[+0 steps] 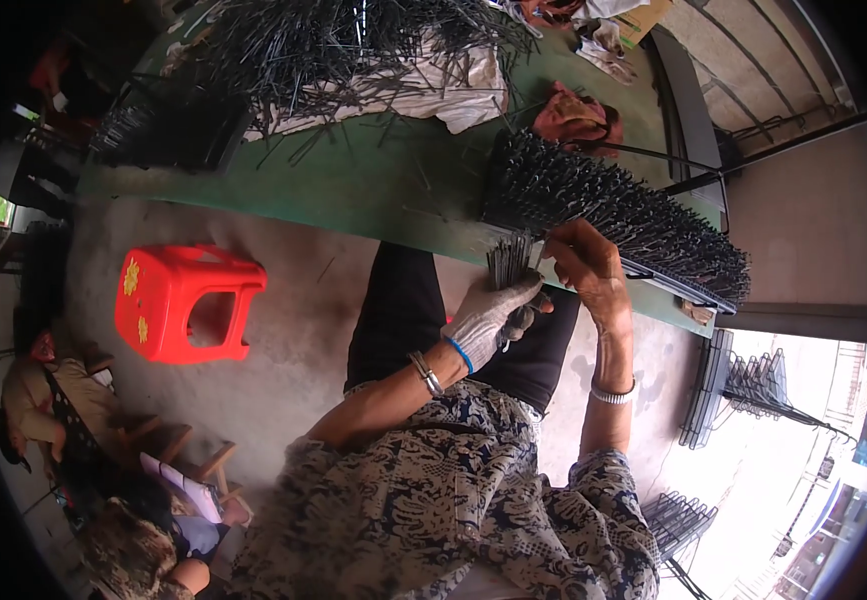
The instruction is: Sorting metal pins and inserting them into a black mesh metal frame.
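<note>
My left hand (488,318), in a white knit glove with a blue cuff edge, is closed around a bundle of thin dark metal rods (509,262) that stand upright out of the fist. Close beside the bundle is my bare right hand (585,262), its fingertips pinched together just above the left thumb. Whether a single rod sits in that pinch is too small to make out. Just beyond both hands, a long rack (603,205) on the table's edge is packed with many upright dark rods with bent tops.
A green table (353,190) spans the far side, bearing a large heap of loose dark rods (323,50) on pale cloth. A reddish rag (578,118) lies behind the rack. On the floor at left stands a red plastic stool (188,303). Other people sit at the lower left.
</note>
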A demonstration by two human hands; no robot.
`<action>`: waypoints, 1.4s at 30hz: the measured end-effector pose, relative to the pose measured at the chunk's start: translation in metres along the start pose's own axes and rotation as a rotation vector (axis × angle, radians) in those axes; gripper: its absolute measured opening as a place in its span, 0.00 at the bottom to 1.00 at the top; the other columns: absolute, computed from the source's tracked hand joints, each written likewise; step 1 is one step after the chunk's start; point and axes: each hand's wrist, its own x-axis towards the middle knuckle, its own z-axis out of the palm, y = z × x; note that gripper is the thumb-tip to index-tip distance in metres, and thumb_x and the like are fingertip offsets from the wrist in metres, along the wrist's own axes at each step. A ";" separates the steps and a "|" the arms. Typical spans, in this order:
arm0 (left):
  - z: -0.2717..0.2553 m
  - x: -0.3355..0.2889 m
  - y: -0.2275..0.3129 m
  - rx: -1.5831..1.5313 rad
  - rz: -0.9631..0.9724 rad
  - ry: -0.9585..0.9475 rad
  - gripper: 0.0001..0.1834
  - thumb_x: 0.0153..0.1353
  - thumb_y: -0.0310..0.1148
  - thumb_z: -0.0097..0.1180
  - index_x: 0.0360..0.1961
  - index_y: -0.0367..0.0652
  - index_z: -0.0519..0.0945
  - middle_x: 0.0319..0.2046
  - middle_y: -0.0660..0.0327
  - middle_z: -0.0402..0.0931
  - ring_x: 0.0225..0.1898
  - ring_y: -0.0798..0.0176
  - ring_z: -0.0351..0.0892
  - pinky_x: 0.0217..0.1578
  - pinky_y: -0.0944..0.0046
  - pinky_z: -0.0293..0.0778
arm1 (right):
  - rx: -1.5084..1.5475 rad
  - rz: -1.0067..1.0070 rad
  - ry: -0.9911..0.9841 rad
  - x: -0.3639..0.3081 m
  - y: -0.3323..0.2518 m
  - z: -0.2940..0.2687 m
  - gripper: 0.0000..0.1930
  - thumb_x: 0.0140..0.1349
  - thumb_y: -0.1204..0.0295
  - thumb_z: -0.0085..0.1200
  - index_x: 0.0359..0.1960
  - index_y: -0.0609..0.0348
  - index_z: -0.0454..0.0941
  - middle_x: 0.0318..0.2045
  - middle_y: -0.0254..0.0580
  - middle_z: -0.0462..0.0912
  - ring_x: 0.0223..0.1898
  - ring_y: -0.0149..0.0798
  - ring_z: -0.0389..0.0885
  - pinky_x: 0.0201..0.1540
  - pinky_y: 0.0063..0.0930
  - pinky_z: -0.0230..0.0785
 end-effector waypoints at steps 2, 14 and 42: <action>-0.003 0.002 -0.002 -0.016 0.002 0.005 0.11 0.62 0.39 0.59 0.37 0.43 0.77 0.25 0.59 0.80 0.16 0.77 0.70 0.13 0.78 0.60 | -0.005 0.010 0.010 0.001 -0.002 0.002 0.03 0.61 0.77 0.52 0.35 0.62 0.75 0.26 0.33 0.79 0.22 0.20 0.66 0.24 0.15 0.59; -0.034 0.017 -0.001 -0.226 0.032 0.085 0.11 0.63 0.43 0.57 0.43 0.50 0.78 0.32 0.63 0.81 0.33 0.66 0.79 0.30 0.63 0.79 | -0.367 -0.472 0.493 0.042 -0.002 0.025 0.00 0.62 0.79 0.52 0.34 0.61 0.75 0.25 0.31 0.78 0.20 0.20 0.69 0.22 0.17 0.63; -0.042 0.016 -0.006 -0.193 0.077 0.164 0.10 0.59 0.37 0.62 0.32 0.42 0.78 0.22 0.65 0.77 0.16 0.75 0.72 0.14 0.77 0.66 | -0.479 -0.585 0.450 0.058 0.007 0.041 0.02 0.62 0.80 0.52 0.35 0.60 0.75 0.22 0.32 0.78 0.19 0.20 0.70 0.22 0.18 0.64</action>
